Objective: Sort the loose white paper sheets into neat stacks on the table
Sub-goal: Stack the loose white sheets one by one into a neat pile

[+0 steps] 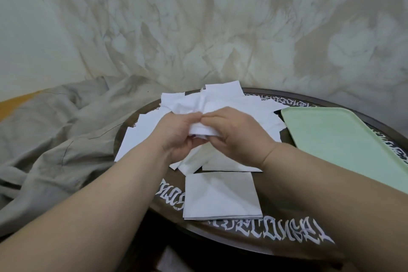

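Several loose white paper sheets (pixel 249 106) lie in a messy pile on the far half of a round dark table (pixel 276 247). A neat stack of white sheets (pixel 220 196) sits near the front of the table. My left hand (pixel 176 132) and my right hand (pixel 234 130) meet above the pile. Both grip the same crumpled white sheet (pixel 202 131) between thumbs and fingers. Part of that sheet is hidden inside the hands.
A pale green tray (pixel 344 143) lies on the right side of the table, partly over its rim. Grey crumpled cloth (pixel 55 134) spreads to the left of the table. The table bears white ornamental lettering (pixel 278 229). A marbled wall stands behind.
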### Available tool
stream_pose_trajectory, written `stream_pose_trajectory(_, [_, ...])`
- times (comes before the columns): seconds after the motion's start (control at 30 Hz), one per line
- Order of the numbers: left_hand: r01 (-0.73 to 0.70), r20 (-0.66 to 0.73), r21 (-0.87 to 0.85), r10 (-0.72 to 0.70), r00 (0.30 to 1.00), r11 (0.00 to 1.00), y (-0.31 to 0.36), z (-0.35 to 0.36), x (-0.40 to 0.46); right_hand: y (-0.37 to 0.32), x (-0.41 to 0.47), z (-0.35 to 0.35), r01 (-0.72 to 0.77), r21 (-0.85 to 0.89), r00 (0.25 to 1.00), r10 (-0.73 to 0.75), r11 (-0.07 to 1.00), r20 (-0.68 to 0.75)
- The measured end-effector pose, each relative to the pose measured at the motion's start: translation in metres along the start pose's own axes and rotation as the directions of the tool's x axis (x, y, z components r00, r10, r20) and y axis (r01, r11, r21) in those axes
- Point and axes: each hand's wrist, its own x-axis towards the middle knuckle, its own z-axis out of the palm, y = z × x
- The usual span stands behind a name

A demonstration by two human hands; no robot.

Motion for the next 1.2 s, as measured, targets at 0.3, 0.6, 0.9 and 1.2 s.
stream_pose_trajectory(0.3, [-0.121,0.074,0.01,0.12,0.99,0.993,-0.001,-0.032,-0.031,-0.02,-0.017,-0.037,-0.622,0.528,0.63,0.77,0.577,-0.099])
stream_pose_trajectory(0.6, [-0.09,0.219,0.081,0.07,0.973,0.993,-0.025,-0.047,-0.051,-0.046,-0.033,-0.042,-0.569,0.766,0.413,0.702,-0.298,0.58])
stream_pose_trajectory(0.9, [-0.066,0.175,0.153,0.039,0.984,0.986,-0.042,-0.047,-0.044,-0.045,-0.043,-0.031,-0.628,0.765,0.46,0.724,-0.143,0.513])
stream_pose_trajectory(1.2, [-0.045,0.175,0.251,0.0,0.985,0.967,-0.044,-0.046,-0.036,-0.024,-0.042,-0.01,-0.524,0.845,0.35,0.875,-0.112,0.333])
